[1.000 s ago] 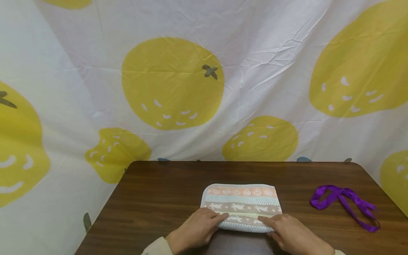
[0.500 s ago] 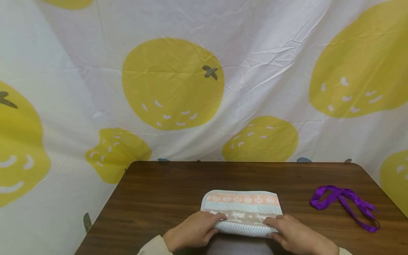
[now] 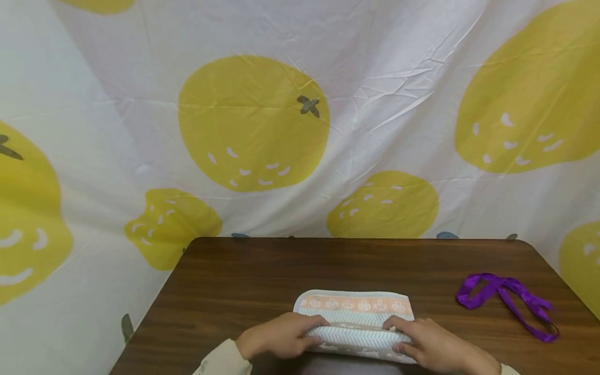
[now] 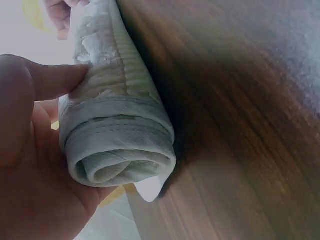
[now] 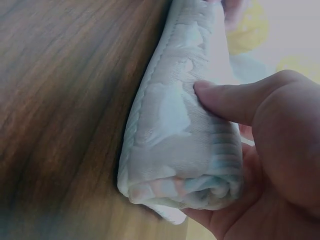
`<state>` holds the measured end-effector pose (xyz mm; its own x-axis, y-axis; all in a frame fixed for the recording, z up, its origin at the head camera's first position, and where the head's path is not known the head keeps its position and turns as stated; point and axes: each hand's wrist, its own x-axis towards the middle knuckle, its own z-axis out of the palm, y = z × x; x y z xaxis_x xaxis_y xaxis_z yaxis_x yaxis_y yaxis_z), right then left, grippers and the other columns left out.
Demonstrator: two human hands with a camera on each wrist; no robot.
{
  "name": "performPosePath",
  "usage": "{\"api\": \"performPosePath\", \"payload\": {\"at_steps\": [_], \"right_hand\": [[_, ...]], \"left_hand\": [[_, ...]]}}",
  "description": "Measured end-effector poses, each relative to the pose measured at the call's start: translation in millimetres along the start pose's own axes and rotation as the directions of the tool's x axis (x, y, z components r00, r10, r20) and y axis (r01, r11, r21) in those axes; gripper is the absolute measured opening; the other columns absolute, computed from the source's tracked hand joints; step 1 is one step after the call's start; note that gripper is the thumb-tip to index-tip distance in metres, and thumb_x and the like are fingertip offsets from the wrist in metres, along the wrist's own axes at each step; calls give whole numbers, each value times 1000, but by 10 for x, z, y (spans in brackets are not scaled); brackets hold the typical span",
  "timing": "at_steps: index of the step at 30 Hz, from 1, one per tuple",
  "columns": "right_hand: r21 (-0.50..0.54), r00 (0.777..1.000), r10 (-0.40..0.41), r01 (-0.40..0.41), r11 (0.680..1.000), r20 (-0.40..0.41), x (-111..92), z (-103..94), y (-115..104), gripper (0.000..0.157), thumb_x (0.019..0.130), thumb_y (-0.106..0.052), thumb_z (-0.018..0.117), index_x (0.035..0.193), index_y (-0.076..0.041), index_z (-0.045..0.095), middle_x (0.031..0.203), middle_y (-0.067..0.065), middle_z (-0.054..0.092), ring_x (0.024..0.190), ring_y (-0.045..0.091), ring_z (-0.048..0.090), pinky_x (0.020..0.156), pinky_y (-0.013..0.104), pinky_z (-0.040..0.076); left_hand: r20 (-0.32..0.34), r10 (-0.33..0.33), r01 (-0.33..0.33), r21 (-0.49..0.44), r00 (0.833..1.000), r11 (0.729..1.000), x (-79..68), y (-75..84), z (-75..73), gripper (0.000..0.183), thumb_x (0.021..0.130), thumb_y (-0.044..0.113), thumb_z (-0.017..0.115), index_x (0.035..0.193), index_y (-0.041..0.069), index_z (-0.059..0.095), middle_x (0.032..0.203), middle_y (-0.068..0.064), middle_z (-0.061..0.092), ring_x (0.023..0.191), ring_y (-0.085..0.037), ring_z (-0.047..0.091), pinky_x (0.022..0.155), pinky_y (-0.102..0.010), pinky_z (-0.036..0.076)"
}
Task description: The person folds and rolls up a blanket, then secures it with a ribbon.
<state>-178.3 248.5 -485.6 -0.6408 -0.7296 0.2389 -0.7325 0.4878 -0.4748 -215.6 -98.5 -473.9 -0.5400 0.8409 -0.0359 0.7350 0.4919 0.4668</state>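
1. The cloth (image 3: 354, 315) lies on the table (image 3: 234, 276), about midway between its left and right edges and well apart from its back edge.
2. Done so far, by my reading: the part of the cloth toward the person is turned over into a roll (image 3: 360, 339). Its left end shows a loose spiral of several layers; the right end is more bunched.
3. Left, if rolling is the work in hand: the flat part (image 3: 349, 303), spread on the table on the back-edge side of the roll. It is a short stretch, so I judge the rolling well along but unfinished.
4. The left hand (image 3: 287, 336) is partly closed about the roll's left end, thumb pressed to the cloth, fingers round the other side.
5. The right hand (image 3: 433, 344) grips the right end likewise, thumb against the cloth, palm just beside the end.
6. The ribbon (image 3: 499, 283) lies loosely looped toward the table's right edge, touched by neither hand and not around the cloth; whether it has a part to play I cannot tell.
7. No brand or writing can be read. The cloth bears bands of pale animal shapes, chevrons and orange with white motifs; the curtain (image 3: 389, 130) behind the table has yellow fruit. A white tab (image 4: 149, 189) beneath the roll's left end is probably the cloth's own edge, though a blank label cannot be ruled out.
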Motion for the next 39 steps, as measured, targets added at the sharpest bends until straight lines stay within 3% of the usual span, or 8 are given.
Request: {"api": "performPosePath", "payload": {"at_steps": [7, 17, 19, 21, 26, 29, 34, 39], "right_hand": [[-69, 990, -43, 34, 997, -132, 12, 59, 18, 33, 90, -16, 72, 118, -16, 56, 114, -7, 61, 103, 13, 62, 82, 32, 54], [-50, 965, 155, -169, 984, -212, 44, 85, 67, 27, 85, -19, 77, 105, -20, 59, 110, -5, 60, 101, 14, 60, 80, 35, 55], [-101, 956, 166, -195, 975, -244, 49, 103, 57, 29, 83, -19, 79, 105, -20, 60, 110, -6, 60, 100, 16, 62, 79, 39, 55], [-202, 945, 145, -210, 957, -294, 60, 123, 45, 33, 79, -21, 82, 105, -20, 61, 109, -8, 59, 98, 15, 61, 78, 38, 54], [-512, 927, -121, -85, 855, -356, 116, 183, 3, 33, 68, -16, 85, 94, -21, 67, 97, -7, 60, 86, 14, 56, 71, 34, 45], [-568, 937, -197, -2, 823, -288, 127, 203, -37, 22, 72, -17, 82, 90, -18, 69, 90, -6, 66, 80, 15, 60, 70, 34, 49], [-542, 973, -110, -18, 840, -202, 115, 187, -79, 25, 85, -33, 77, 97, -12, 71, 97, 5, 75, 84, 23, 70, 71, 41, 57], [-522, 988, -56, -29, 852, -146, 105, 187, -86, 37, 83, -37, 76, 105, -8, 73, 104, 11, 75, 89, 29, 71, 74, 45, 57]], "left_hand": [[-28, 14, -12, 60, 1000, 998, 25, -4, 10, 34, 105, 23, 48, 137, 14, 54, 131, 2, 63, 122, -9, 56, 102, -28, 46], [-213, 9, 50, 268, 977, 962, 81, -50, 102, 33, 103, 27, 53, 134, 16, 59, 114, 1, 65, 103, -10, 62, 83, -29, 53], [-267, 41, 60, 358, 963, 932, 110, -56, 137, 32, 101, 27, 56, 131, 18, 60, 113, 2, 65, 103, -12, 62, 80, -30, 52], [-327, 100, 74, 482, 940, 873, 144, -53, 180, 29, 99, 26, 60, 127, 20, 62, 111, 2, 65, 103, -13, 61, 78, -30, 51], [-372, 263, 80, 695, 890, 715, 200, 7, 261, 24, 89, 18, 68, 113, 22, 64, 103, 5, 65, 97, -13, 62, 76, -28, 50], [-319, 261, 51, 715, 911, 697, 187, 35, 291, 30, 91, 19, 65, 122, 19, 64, 109, 3, 66, 102, -14, 64, 85, -31, 52], [-204, 98, 61, 652, 974, 756, 113, 44, 329, 52, 106, 41, 38, 149, 12, 42, 141, -5, 55, 129, -21, 53, 106, -46, 43], [-198, 82, 62, 628, 977, 776, 65, 29, 373, 59, 106, 46, 36, 153, 11, 35, 146, -5, 50, 133, -21, 48, 109, -48, 40]]}}
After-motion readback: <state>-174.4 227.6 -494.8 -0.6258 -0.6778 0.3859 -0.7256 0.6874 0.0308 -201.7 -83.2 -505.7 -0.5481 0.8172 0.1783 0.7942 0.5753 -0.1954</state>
